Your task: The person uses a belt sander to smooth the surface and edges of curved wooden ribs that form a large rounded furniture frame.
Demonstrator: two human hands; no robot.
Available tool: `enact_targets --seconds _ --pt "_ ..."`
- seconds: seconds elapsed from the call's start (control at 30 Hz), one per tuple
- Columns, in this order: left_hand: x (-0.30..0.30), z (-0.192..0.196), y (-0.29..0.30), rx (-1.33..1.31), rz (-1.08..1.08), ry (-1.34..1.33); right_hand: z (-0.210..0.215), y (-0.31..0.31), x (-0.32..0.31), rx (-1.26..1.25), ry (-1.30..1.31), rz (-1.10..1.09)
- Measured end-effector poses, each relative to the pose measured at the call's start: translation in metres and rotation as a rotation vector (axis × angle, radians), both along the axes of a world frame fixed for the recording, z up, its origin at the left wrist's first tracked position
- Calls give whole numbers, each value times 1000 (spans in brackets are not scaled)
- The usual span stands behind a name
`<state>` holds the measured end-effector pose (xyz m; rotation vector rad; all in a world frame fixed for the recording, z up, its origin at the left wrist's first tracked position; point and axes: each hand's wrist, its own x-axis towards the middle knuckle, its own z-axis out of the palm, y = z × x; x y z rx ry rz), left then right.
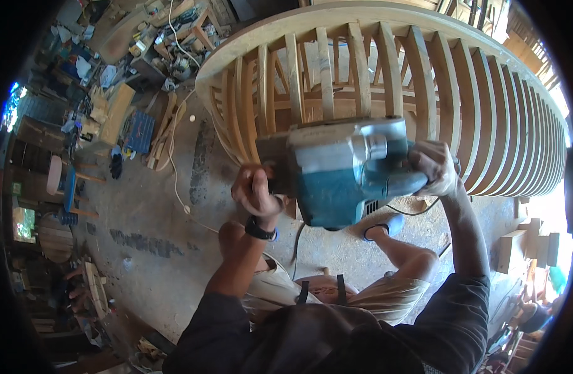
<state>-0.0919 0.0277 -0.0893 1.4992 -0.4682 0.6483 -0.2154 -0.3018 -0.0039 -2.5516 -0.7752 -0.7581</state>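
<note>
A teal and silver belt sander [329, 194] is held up in front of me, slightly blurred by motion. My right hand [437, 167] wraps round its rear handle. At the sander's dark front end, my left hand [255, 188] is closed, with its grip partly hidden. Just beyond the tool stands a large curved wooden frame [255, 42] with many upright slats [361, 68]. The sander covers the lower ends of several slats. Whether it touches the wood I cannot tell.
A pale cord [172, 140] runs across the concrete floor [155, 212] on the left. Farther left are a blue crate [139, 131], a small chair [69, 187] and a cluttered workbench [165, 47]. Wooden blocks [526, 245] stand at the right.
</note>
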Motion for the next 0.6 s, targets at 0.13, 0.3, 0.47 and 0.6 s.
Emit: enact_targets --seconds 0.13,0.3,0.47,0.6 --pt "46 22 -13 -63 33 37 4 -13 30 -18 22 -109" --pt "163 67 -17 -210 -69 241 60 9 114 112 153 -321" --pt "240 109 -39 -235 -66 284 89 4 183 106 147 -373" --pt "247 115 -51 -184 -63 302 94 20 176 190 15 -423"
